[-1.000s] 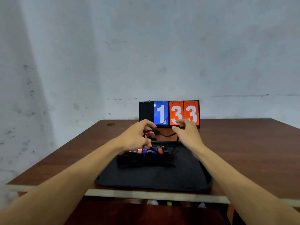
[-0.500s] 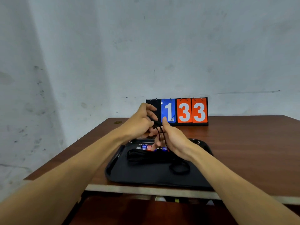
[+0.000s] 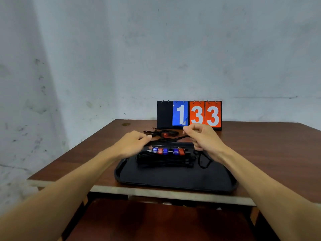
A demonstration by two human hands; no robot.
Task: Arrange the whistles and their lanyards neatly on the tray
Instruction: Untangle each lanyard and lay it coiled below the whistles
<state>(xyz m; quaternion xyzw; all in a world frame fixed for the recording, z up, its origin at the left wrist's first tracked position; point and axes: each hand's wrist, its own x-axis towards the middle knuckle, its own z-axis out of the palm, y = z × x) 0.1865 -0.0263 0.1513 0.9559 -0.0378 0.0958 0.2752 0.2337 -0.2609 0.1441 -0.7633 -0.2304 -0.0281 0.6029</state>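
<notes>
A black tray (image 3: 175,180) lies on the brown table near its front edge. A row of several blue and red whistles (image 3: 167,151) sits at the tray's far side, with their black lanyards (image 3: 165,160) bundled just in front of them. A red whistle (image 3: 164,135) with a loose black cord lies on the table behind the tray. My left hand (image 3: 133,141) hovers at the tray's far left, fingers pinched on a black cord. My right hand (image 3: 203,136) holds the same cord higher at the far right; a loop (image 3: 204,161) hangs from it onto the tray.
A flip scoreboard (image 3: 189,115) showing 1 and 33 stands at the table's back against the wall. A small round mark (image 3: 126,124) sits at the table's far left corner. The near half of the tray is bare.
Both hands have come down from chest height and moved apart, stretching the cord between them over the tray's far edge. The red whistle behind the tray is now uncovered.
</notes>
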